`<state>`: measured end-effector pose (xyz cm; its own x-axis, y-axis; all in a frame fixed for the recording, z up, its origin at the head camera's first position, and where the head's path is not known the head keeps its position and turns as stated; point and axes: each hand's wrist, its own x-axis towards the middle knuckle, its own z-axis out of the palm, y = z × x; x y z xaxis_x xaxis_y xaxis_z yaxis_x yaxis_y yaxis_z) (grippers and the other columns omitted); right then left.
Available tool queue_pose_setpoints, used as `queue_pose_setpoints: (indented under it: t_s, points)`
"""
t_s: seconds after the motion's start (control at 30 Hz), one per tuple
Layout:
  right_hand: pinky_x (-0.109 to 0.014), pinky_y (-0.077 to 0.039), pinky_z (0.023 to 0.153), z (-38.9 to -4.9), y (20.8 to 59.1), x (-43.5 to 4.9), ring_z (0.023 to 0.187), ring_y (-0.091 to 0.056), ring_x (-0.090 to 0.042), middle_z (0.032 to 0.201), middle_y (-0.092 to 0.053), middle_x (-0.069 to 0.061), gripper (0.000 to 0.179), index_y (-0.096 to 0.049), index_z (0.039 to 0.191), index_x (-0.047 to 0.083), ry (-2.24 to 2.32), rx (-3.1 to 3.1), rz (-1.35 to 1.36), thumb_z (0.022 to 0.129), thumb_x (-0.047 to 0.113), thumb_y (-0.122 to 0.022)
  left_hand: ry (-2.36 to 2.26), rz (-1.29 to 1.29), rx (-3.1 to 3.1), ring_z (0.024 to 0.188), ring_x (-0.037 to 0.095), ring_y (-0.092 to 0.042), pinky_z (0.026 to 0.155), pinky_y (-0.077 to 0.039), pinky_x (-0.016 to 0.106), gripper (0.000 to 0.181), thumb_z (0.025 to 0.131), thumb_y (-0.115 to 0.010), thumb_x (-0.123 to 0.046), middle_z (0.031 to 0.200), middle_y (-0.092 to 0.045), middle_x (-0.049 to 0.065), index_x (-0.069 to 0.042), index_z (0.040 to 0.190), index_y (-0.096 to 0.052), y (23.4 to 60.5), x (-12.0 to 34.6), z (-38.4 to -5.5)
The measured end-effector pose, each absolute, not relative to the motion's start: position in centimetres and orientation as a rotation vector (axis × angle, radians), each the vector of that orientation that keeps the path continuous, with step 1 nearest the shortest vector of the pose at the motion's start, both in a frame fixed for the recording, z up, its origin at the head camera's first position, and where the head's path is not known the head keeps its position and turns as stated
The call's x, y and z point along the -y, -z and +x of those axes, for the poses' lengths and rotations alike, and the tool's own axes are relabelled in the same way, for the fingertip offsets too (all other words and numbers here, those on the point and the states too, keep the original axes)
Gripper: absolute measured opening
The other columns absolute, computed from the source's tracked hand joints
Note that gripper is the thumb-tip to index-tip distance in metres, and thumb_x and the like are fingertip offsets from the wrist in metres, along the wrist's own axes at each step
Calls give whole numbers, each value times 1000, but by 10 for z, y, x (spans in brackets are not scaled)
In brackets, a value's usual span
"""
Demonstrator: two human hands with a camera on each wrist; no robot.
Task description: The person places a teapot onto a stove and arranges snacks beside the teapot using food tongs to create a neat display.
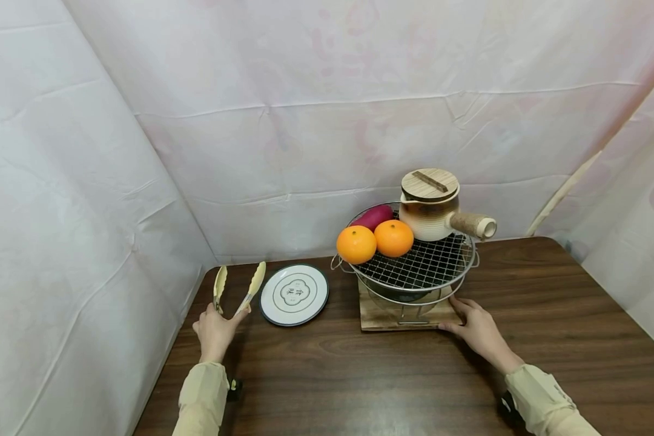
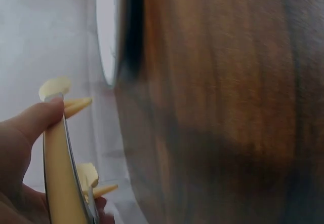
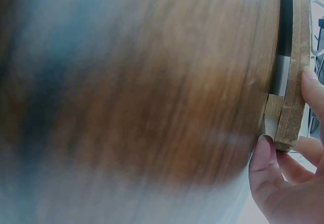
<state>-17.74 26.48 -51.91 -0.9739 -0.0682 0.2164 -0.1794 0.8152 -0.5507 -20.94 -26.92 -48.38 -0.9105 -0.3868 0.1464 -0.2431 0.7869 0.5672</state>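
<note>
My left hand [image 1: 216, 334] holds a pair of food tongs [image 1: 257, 282] with cream tips, spread apart and pointing away from me. Close up in the left wrist view, the thumb lies along one cream arm of the tongs [image 2: 62, 168]. At the right, my right hand [image 1: 481, 330] grips the near right corner of a wooden board [image 1: 372, 310]. Its thumb and fingers are on either side of the board's edge [image 3: 294, 51] in the right wrist view. On that board stands a round wire grill [image 1: 419, 269] with a black mesh.
Two oranges [image 1: 356, 244], a purple sweet potato [image 1: 374, 215] and a lidded side-handled teapot [image 1: 428, 219] sit on the grill. Between tongs and board lies a white plate [image 1: 306, 307] with a dark rim. White cloth [image 1: 327, 145] hangs behind the brown wooden table [image 1: 327, 375].
</note>
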Motion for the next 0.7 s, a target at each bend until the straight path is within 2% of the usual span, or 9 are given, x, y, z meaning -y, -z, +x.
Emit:
queue_pose_setpoints:
  t_s: [0.07,0.23,0.7]
  points:
    - [-59,-45,94,-177,519,-265,116,-54,-48,128,-56,-31,81,-48,137,-7,-881,2814,192,78,40,-77,807,541,2739,105,53,-42,92,-27,58,87,78,-76,-42,114,-53,40,19,129,-41,488,271,-209]
    - [-59,-44,94,-177,518,-264,117,-54,-49,128,-55,-31,81,-48,137,-7,-879,2817,192,78,40,-77,842,648,2764,111,58,-32,94,-27,67,91,81,-73,-41,126,-42,44,21,134,-33,496,275,-206]
    - [-59,-44,94,-178,520,-266,117,-53,-49,128,-55,-31,81,-48,137,-6,-875,2822,186,78,41,-77,848,664,2786,111,61,-29,93,-27,68,91,82,-72,-40,125,-38,48,23,132,-30,506,277,-206]
